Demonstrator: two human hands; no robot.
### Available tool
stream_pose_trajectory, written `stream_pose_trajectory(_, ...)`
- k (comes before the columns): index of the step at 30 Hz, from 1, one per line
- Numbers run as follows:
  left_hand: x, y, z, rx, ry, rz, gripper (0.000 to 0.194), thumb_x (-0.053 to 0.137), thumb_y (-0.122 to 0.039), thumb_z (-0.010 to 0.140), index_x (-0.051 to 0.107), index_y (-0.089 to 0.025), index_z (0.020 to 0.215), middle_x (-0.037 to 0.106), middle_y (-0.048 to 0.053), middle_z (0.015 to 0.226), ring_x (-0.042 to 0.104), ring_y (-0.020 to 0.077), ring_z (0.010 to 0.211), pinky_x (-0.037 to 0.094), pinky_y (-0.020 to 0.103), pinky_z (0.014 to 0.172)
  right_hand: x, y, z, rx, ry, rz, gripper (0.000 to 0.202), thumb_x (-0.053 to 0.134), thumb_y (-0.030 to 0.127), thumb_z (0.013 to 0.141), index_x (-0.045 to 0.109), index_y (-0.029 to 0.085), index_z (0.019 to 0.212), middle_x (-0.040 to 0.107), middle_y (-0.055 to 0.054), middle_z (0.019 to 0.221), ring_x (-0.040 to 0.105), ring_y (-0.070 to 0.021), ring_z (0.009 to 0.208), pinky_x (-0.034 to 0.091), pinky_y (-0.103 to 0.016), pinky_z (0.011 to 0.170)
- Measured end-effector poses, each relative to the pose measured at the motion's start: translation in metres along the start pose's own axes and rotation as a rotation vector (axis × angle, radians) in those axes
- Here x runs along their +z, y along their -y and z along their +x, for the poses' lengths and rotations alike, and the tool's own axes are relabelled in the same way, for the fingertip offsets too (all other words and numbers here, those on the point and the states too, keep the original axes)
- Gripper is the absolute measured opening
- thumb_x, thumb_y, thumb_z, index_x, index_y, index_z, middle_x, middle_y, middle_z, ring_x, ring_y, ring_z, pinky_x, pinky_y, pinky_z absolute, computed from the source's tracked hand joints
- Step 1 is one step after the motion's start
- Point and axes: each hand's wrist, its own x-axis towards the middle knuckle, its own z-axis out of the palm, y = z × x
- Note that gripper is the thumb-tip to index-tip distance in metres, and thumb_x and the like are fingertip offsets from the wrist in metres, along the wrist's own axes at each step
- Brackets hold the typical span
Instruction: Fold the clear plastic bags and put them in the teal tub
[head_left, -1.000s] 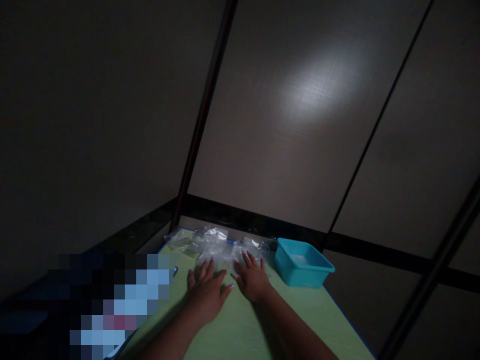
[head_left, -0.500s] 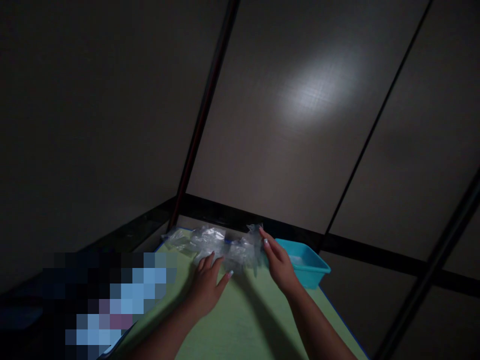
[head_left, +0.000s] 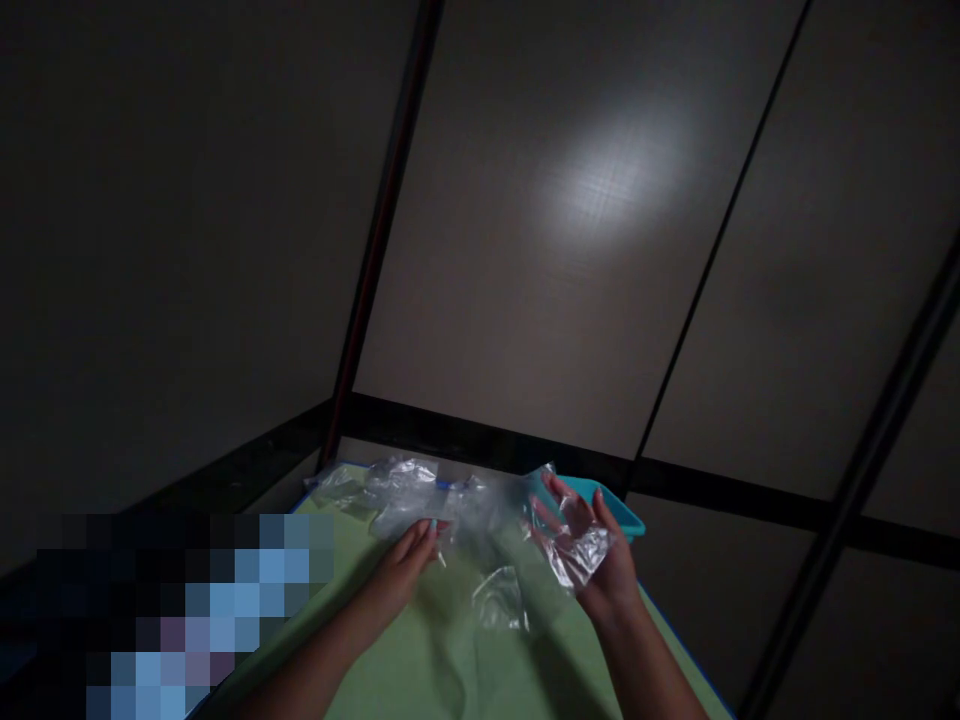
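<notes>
Clear plastic bag [head_left: 577, 550], right hand [head_left: 611, 575] raised, left hand [head_left: 409, 565] lower.

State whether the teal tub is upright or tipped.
Upright: the teal tub has its rim facing up; the right hand hides much of its near side.

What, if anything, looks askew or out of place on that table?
Clear plastic lies crumpled across the far end of the green table, so it looks untidy; I cannot tell whether it is torn. No spill shows.

Teal basin [head_left: 627, 516] on blue-edged green tabletop [head_left: 405, 665]; dark-trimmed wall panels [head_left: 510, 320] behind, one with pale glare [head_left: 611, 180].
</notes>
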Motion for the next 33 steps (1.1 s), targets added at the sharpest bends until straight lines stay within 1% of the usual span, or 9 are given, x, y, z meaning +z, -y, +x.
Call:
stream_pose_trajectory(2,0.001,-0.004,-0.003,-0.07,0.041,-0.14,0.059,0.039,-0.067,0.072,0.055,-0.017,0.1,0.062,0.009,0.104,0.056,0.0243,0.097,0.043,0.036,0.084,-0.005,-0.021,0.001,0.096,-0.01,0.113,0.055,0.034,0.061,0.08,0.061,0.019,0.103,0.042,-0.008,0.132,0.05,-0.0311,0.108,0.045,-0.044,0.08)
stream_pose_trajectory(4,0.003,-0.011,-0.008,-0.134,0.099,-0.242,0.06,0.039,-0.068,0.072,0.056,-0.017,0.097,0.064,0.008,0.094,0.059,0.0237,0.09,0.044,0.037,0.082,-0.007,-0.042,0.001,0.207,0.013,0.195,0.054,0.035,0.06,0.079,0.063,0.019,0.099,0.053,-0.01,0.121,0.054,-0.0296,0.103,0.045,-0.043,0.08)
stream_pose_trajectory(8,0.006,-0.023,-0.017,-0.226,0.116,-0.297,0.044,0.056,-0.053,0.07,0.055,-0.019,0.098,0.064,0.004,0.087,0.061,0.0217,0.082,0.047,0.036,0.076,-0.006,-0.07,-0.002,0.351,0.097,0.201,0.054,0.038,0.059,0.079,0.064,0.015,0.095,0.063,-0.013,0.102,0.061,-0.0263,0.089,0.046,-0.04,0.078)
stream_pose_trajectory(11,0.006,-0.023,-0.018,-0.273,0.17,-0.246,0.038,0.06,-0.038,0.069,0.054,-0.018,0.101,0.064,0.003,0.079,0.06,0.0191,0.07,0.048,0.036,0.069,-0.002,-0.08,-0.006,0.321,0.086,0.152,0.047,0.045,0.056,0.077,0.066,0.015,0.089,0.061,-0.012,0.107,0.063,-0.0238,0.082,0.047,-0.038,0.074)
stream_pose_trajectory(14,0.003,-0.019,-0.017,-0.319,0.198,-0.19,0.042,0.059,-0.025,0.064,0.052,-0.017,0.104,0.064,0.004,0.073,0.059,0.0175,0.062,0.048,0.035,0.064,0.002,-0.082,-0.01,0.241,0.069,0.101,0.036,0.058,0.047,0.073,0.066,0.016,0.089,0.06,-0.012,0.111,0.063,-0.0204,0.074,0.048,-0.035,0.069)
stream_pose_trajectory(18,-0.002,-0.016,-0.017,-0.331,0.279,-0.168,0.054,0.052,-0.015,0.06,0.046,-0.022,0.113,0.063,0.003,0.082,0.061,0.0164,0.061,0.047,0.031,0.061,0.004,-0.08,-0.013,0.197,0.052,0.073,0.034,0.069,0.037,0.066,0.066,0.015,0.091,0.067,-0.01,0.092,0.062,-0.017,0.066,0.048,-0.032,0.068)
stream_pose_trajectory(24,-0.006,-0.017,-0.017,-0.304,0.351,-0.142,0.026,0.053,-0.018,0.06,0.056,-0.016,0.086,0.061,0.005,0.083,0.059,0.015,0.06,0.044,0.025,0.054,-0.007,-0.081,-0.005,0.13,-0.055,0.035,0.034,0.074,0.034,0.059,0.067,0.015,0.087,0.067,-0.007,0.086,0.062,-0.0177,0.067,0.05,-0.033,0.065)
stream_pose_trajectory(27,-0.008,-0.016,-0.014,-0.32,0.318,-0.126,0.02,0.055,-0.025,0.064,0.057,-0.015,0.081,0.063,0.005,0.079,0.059,0.0148,0.058,0.044,0.026,0.055,-0.013,-0.084,-0.002,0.131,-0.092,-0.004,0.035,0.076,0.032,0.057,0.067,0.014,0.086,0.067,-0.006,0.083,0.061,-0.0155,0.06,0.05,-0.031,0.061)
stream_pose_trajectory(33,-0.011,-0.015,-0.01,-0.267,0.119,-0.128,0.018,0.056,-0.024,0.067,0.054,-0.015,0.082,0.064,0.004,0.073,0.061,0.016,0.059,0.042,0.023,0.053,-0.015,-0.088,-0.002,0.17,-0.132,-0.061,0.037,0.074,0.023,0.055,0.065,0.013,0.09,0.067,-0.006,0.073,0.058,-0.013,0.05,0.049,-0.027,0.05)
